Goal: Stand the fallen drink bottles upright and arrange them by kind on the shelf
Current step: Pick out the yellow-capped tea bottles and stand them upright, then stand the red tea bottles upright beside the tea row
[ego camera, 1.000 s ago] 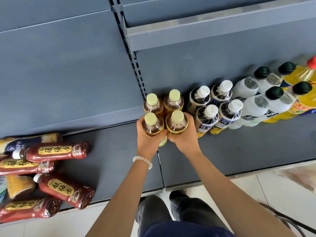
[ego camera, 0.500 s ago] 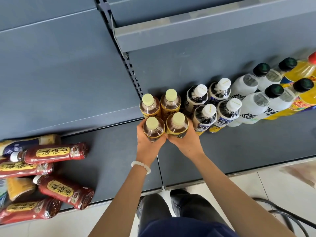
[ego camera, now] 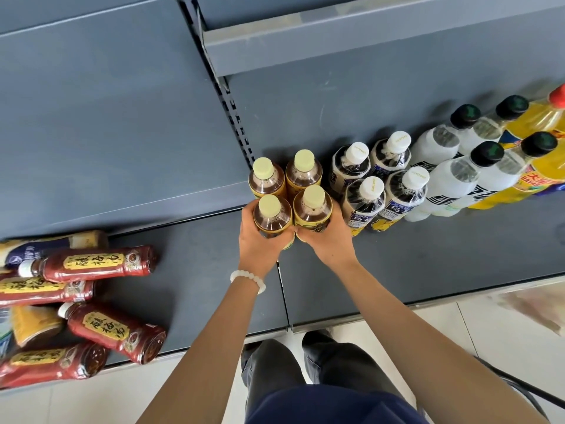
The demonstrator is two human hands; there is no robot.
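Several brown tea bottles with pale yellow caps stand upright in a square on the dark shelf (ego camera: 428, 258). My left hand (ego camera: 260, 243) wraps the front left tea bottle (ego camera: 270, 217). My right hand (ego camera: 328, 237) wraps the front right tea bottle (ego camera: 312, 208). Two more tea bottles (ego camera: 302, 174) stand right behind them. To the right stand white-capped dark bottles (ego camera: 367, 197), black-capped white bottles (ego camera: 452, 179) and orange drink bottles (ego camera: 547, 166). At the left, several red-labelled bottles (ego camera: 101, 263) lie fallen on the shelf.
A blue-and-cream bottle (ego camera: 39, 247) and a yellow-labelled bottle (ego camera: 33, 325) lie among the fallen pile. An upper shelf (ego camera: 336, 35) overhangs at the back. A perforated upright (ego camera: 235, 114) divides the two shelf bays. My shoes (ego camera: 318, 335) stand at the shelf's front edge.
Both hands stay closed on the two front tea bottles, which sit a little closer to the back pair. The view has shifted slightly.
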